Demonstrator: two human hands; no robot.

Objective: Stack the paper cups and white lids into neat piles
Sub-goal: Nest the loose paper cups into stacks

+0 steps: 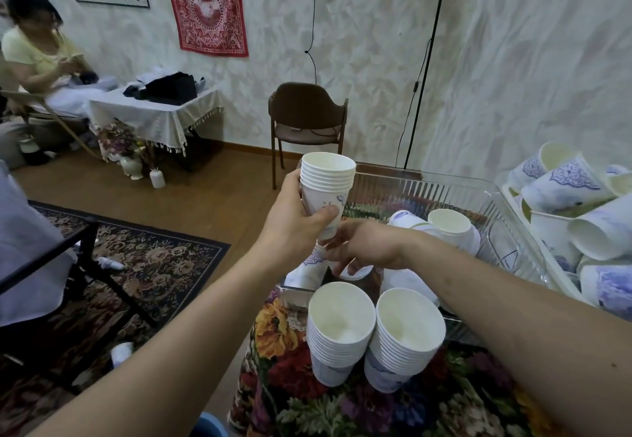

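Note:
My left hand (pixel 294 228) holds a short stack of several nested white paper cups (pixel 327 180) upright in the air above the table's left edge. My right hand (pixel 362 248) reaches under that stack, its fingers curled around a loose cup with a blue pattern (pixel 316 260) at the left end of a clear plastic bin (pixel 444 187). Two taller cup stacks stand near me on the floral tablecloth, one on the left (pixel 338 330) and one on the right (pixel 407 334). More loose cups (pixel 448 224) lie in the bin. A white lid (pixel 359 270) shows below my right hand.
A second clear bin at the right (pixel 523 211) is heaped with loose patterned cups (pixel 574 211). A brown chair (pixel 307 118) stands beyond the table. A person sits at the far left by a cloth-covered table (pixel 154 111). One cup (pixel 121 353) lies on the carpet.

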